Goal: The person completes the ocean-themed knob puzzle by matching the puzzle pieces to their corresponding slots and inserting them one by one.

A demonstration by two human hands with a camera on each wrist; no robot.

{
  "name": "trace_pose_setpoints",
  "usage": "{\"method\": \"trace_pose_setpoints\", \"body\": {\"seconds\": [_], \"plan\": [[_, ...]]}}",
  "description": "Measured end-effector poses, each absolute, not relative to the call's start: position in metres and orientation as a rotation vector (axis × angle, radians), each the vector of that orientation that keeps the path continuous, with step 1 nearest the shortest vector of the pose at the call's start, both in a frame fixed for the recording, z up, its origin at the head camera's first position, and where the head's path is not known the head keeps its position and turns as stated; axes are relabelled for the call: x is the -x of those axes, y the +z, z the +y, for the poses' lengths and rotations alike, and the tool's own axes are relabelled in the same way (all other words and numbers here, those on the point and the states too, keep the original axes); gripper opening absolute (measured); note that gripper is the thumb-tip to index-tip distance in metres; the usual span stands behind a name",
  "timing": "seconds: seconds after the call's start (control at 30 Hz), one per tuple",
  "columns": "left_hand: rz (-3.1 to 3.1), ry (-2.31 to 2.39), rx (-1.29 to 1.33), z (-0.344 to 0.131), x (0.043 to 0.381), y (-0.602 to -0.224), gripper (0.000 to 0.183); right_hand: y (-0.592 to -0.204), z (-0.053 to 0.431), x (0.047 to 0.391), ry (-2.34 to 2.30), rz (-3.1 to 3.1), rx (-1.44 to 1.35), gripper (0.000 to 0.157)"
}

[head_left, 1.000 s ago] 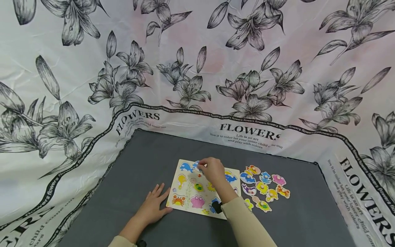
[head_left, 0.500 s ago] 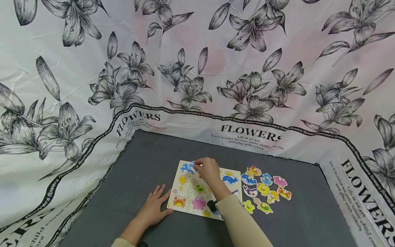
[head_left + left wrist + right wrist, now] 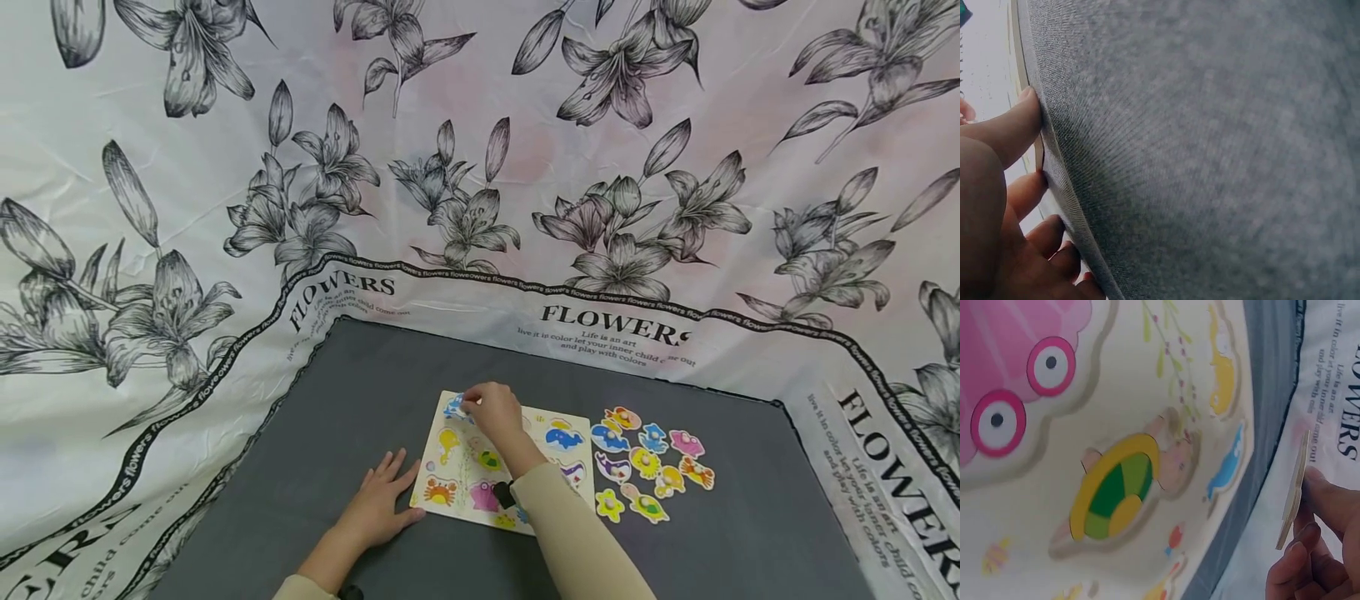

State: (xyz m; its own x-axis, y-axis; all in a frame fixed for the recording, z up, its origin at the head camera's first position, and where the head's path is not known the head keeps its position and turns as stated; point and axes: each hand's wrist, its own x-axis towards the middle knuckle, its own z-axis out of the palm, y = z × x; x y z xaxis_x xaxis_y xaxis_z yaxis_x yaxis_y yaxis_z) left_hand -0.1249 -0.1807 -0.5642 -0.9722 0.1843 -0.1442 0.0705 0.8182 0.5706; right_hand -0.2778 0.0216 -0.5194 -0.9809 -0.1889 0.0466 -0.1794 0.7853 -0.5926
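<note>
pinching a thin wooden piece (image 3: 1294,490) between the thumb and fingers of the right hand (image 3: 495,417), held up near the blue recess (image 3: 1227,464) at the far left corner of the puzzle board (image 3: 462,508), and touching the board's left edge with the left hand (image 3: 377,507), spread beside it and clamped on nothing. probably at the lining-up step, short of seating, with loose pieces (image 3: 645,461) in a group just right of the board. seems to call next for matching outline to recess, then for lowering, pressing lightly until flush and letting go.
</note>
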Motion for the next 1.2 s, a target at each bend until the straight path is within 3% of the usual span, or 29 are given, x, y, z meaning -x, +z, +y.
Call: {"method": "trace_pose_setpoints", "body": {"seconds": [1.2], "plan": [[2.787, 0.887, -0.191, -0.183, 0.128, -0.569, 0.078, -0.556, 0.006, 0.301, -0.825, 2.937, 0.321, 0.012]]}}
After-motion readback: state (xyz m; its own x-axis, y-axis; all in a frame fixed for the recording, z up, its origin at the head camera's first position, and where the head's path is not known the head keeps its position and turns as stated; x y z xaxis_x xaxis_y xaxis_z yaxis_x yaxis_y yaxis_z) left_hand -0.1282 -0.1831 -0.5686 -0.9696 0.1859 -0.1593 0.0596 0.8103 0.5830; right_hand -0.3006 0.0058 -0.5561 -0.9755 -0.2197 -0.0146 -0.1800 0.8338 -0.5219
